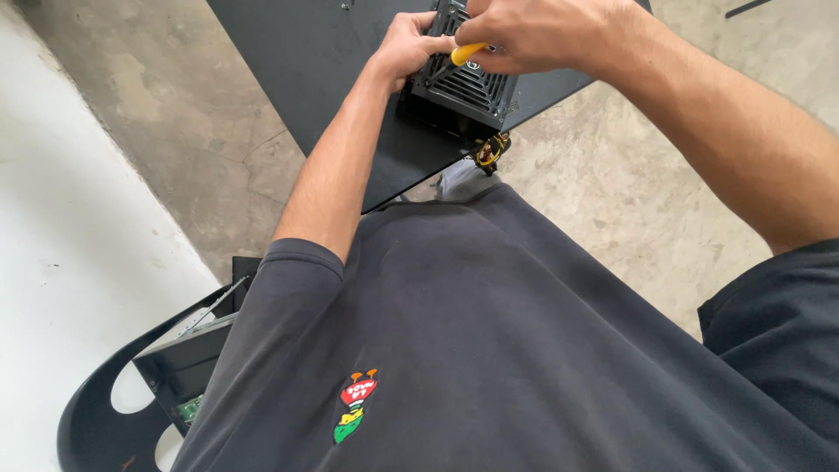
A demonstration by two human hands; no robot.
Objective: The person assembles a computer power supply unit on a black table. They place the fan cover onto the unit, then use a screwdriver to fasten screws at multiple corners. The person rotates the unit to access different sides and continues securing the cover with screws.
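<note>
1. Hands work at the far end of a black table, close to its near right edge.
2. A black metal box with a fan grille on its side sits there on the table. It looks like a computer power box.
3. The left hand is curled around the left side of the box. Its fingers press on the box and hold it.
4. The right hand is above the box, with its fingers pinched shut around a screwdriver with a yellow handle.
5. The dark shaft of the screwdriver points down and left, onto the top of the grille.
6. A small yellow and black wire bundle hangs off the box, just past the table edge.
7. A black chair stands low on the left. A flat dark computer part lies on its seat.
8. The floor is grey concrete.
</note>
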